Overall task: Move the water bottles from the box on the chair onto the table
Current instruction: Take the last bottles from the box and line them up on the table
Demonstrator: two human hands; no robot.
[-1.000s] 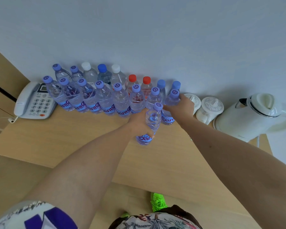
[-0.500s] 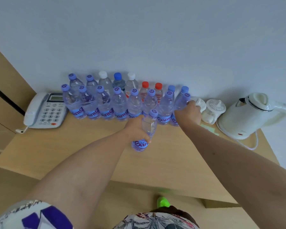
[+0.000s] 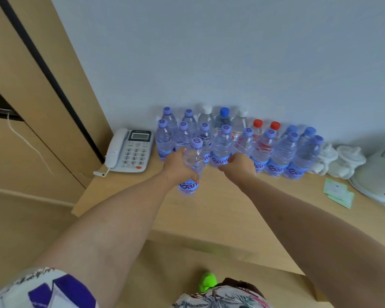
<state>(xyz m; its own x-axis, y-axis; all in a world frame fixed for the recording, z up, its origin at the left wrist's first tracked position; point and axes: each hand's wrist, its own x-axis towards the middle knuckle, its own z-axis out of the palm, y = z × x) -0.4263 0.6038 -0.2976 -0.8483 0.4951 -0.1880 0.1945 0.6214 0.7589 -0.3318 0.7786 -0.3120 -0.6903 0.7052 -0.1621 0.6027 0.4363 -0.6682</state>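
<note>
One clear bottle (image 3: 191, 167), purple cap, upright

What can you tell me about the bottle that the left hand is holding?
The held bottle is clear, see-through plastic with a light purple cap bearing a swirl mark. A blue label with red and white letters wraps its lower part. It stands roughly upright, in front of the row of bottles by the wall. The left hand grips its middle. Whether its bottom rests on the table cannot be told.
</note>
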